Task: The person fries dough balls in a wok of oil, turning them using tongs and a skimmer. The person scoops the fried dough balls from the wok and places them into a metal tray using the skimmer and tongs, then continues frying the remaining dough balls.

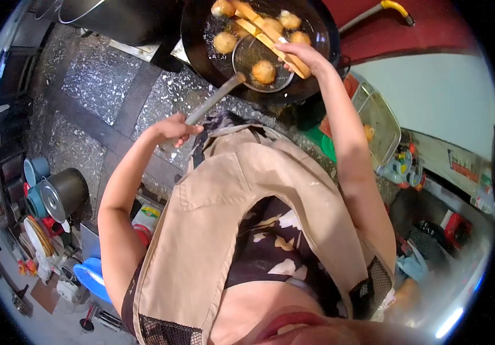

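Observation:
My left hand (177,129) is closed round the handle of a wire-mesh skimmer (284,82), whose round basket rests over the near side of a large dark wok (198,68). A browned fried ball (263,72) lies in the basket. My right hand (304,56) grips a pair of wooden tongs (266,41) across the wok, their tips among the balls at the far side. Several more golden balls, such as one fried ball (224,42) at the left, sit in the oil. The tongs partly hide some of them.
A metal tray (381,123) stands right of the wok. A metal pipe with a yellow end (394,7) lies at the upper right. A big dark pot (66,192) and a blue basin (93,278) are on the left. The speckled floor (99,80) looks wet.

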The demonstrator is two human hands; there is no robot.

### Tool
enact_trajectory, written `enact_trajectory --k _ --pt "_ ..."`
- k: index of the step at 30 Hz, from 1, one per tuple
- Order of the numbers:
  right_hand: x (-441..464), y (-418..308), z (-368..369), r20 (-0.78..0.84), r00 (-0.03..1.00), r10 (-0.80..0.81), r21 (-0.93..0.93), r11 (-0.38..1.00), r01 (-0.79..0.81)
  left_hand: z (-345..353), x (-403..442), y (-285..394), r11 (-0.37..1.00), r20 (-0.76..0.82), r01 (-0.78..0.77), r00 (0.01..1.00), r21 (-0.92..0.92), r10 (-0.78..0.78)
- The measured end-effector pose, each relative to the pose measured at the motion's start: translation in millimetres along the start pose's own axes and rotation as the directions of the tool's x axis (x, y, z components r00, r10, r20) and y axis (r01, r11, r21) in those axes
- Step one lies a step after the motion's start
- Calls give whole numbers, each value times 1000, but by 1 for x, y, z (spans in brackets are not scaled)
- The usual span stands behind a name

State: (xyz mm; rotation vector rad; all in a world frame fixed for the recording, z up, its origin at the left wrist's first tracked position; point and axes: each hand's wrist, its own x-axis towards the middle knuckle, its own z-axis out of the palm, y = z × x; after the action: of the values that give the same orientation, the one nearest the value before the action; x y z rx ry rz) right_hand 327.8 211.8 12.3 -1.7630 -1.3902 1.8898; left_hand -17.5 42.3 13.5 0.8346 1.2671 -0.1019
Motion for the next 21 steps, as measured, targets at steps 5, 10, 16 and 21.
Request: enact_trajectory --k 5,10,16,21 --pt "-61 68 -22 174 985 -15 419 906 -60 0 -2 7 998 19 -22 1000 50 21" --pt "-94 139 -22 259 965 49 668 712 -215 -2 2 3 997 14 -13 1000 75 12" --pt "-102 185 -1 378 912 -159 895 316 -316 -3 -1 7 992 35 -6 999 126 2" --pt "-120 206 41 367 871 -326 923 14 -384 3 -4 9 997 -40 24 999 67 -22"
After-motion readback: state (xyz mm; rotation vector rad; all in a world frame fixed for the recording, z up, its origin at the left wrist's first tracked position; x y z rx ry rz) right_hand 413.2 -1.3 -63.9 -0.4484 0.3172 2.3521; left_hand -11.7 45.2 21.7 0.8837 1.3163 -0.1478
